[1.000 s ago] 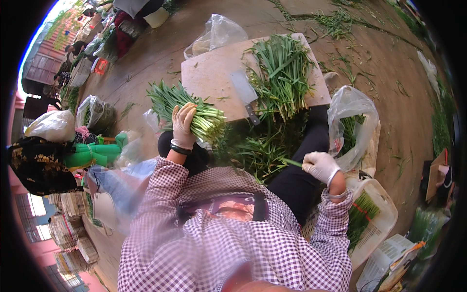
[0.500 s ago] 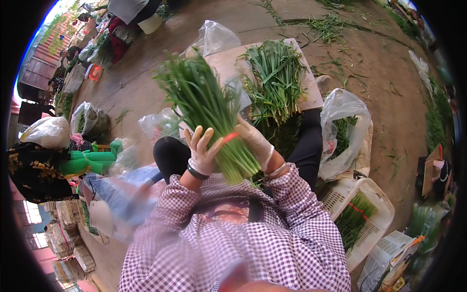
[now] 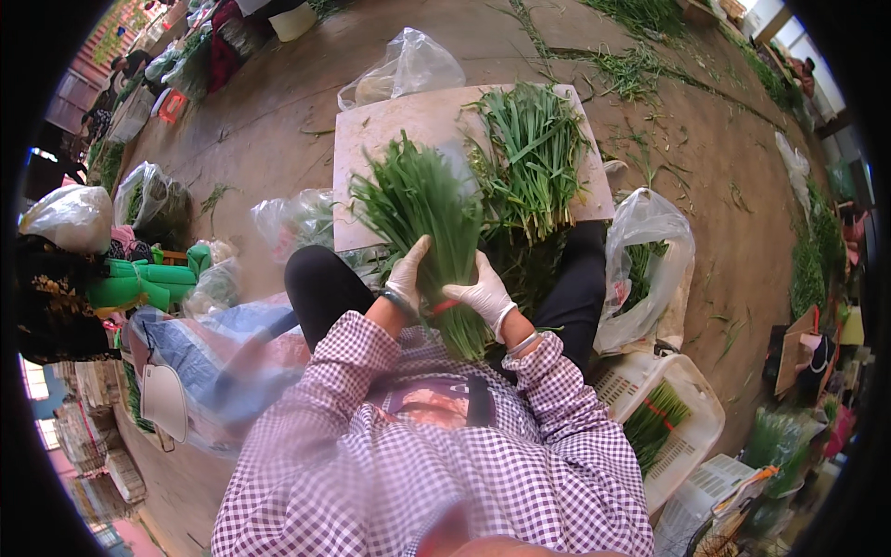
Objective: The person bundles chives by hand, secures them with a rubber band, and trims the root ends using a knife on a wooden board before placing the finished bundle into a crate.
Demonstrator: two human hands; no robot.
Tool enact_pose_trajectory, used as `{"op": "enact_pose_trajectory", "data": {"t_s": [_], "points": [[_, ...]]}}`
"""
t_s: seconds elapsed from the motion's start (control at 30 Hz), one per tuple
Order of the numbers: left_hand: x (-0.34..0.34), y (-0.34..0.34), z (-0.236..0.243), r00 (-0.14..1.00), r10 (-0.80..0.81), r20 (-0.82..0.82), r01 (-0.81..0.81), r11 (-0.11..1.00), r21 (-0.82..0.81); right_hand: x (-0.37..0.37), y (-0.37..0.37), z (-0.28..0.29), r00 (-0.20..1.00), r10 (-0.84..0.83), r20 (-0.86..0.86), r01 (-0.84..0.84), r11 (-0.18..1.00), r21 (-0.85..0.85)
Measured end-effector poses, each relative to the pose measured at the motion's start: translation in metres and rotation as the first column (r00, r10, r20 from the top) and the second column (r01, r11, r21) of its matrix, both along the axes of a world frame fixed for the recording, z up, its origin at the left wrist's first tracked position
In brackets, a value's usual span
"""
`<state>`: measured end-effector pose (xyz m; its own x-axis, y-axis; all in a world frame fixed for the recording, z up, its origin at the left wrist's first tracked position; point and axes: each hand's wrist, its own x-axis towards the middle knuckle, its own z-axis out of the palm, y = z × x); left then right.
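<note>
A bunch of garlic chives [image 3: 432, 209], tied with a red band [image 3: 445, 306] near its stem end, is held between my two gloved hands over my lap. My left hand [image 3: 406, 277] wraps its left side, and my right hand [image 3: 484, 297] grips the right side close to the band. The leaf ends point away from me, over the board's near edge. On the pale board [image 3: 390, 125] ahead, a loose pile of chives [image 3: 534, 153] lies at the right. Thin white gloves cover both hands; some fingers are hidden behind the bunch.
Right of my leg stands an open clear plastic bag [image 3: 650, 251] with greens inside. Nearer, a white plastic crate [image 3: 707, 408] holds a banded bunch [image 3: 659, 422]. A blue sheet [image 3: 218, 343] lies left, and another clear bag [image 3: 408, 70] rests behind the board. Scattered leaves [image 3: 640, 70] litter the floor.
The bunch has swung more upright and slightly nearer to me. My left hand has gone from spread fingers to closing around it; my right hand has moved lower, near the red band.
</note>
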<state>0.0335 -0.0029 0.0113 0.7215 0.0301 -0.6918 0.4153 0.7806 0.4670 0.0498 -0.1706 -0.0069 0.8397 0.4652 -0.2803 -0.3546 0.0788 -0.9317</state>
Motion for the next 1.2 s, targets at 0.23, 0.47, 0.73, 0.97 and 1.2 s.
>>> {"op": "enact_pose_trajectory", "data": {"t_s": [0.23, 0.47, 0.73, 0.97, 1.2], "points": [[0.004, 0.016, -0.035, 1.0, 0.006, -0.02, -0.003, 0.984, 0.176, 0.014, 0.024, 0.025, 0.977, -0.188, 0.103, 0.212, 0.923, -0.322], [-0.002, 0.02, -0.02, 0.998, 0.049, -0.046, -0.046, 0.998, 0.049, 0.018, 0.016, -0.031, 0.942, -0.323, -0.094, 0.313, 0.944, -0.107], [-0.008, 0.013, -0.026, 0.997, -0.06, 0.054, 0.059, 0.998, 0.015, 0.008, 0.037, 0.002, 0.972, -0.232, 0.04, 0.235, 0.95, -0.204], [-0.001, 0.017, -0.031, 0.986, -0.118, -0.121, 0.131, 0.986, 0.106, -0.002, 0.036, -0.02, 0.949, -0.297, 0.11, 0.308, 0.946, -0.1], [-0.005, 0.023, -0.039, 0.997, -0.063, -0.036, 0.06, 0.996, -0.062, 0.002, 0.028, -0.03, 0.952, -0.286, -0.107, 0.276, 0.956, -0.098]]}}
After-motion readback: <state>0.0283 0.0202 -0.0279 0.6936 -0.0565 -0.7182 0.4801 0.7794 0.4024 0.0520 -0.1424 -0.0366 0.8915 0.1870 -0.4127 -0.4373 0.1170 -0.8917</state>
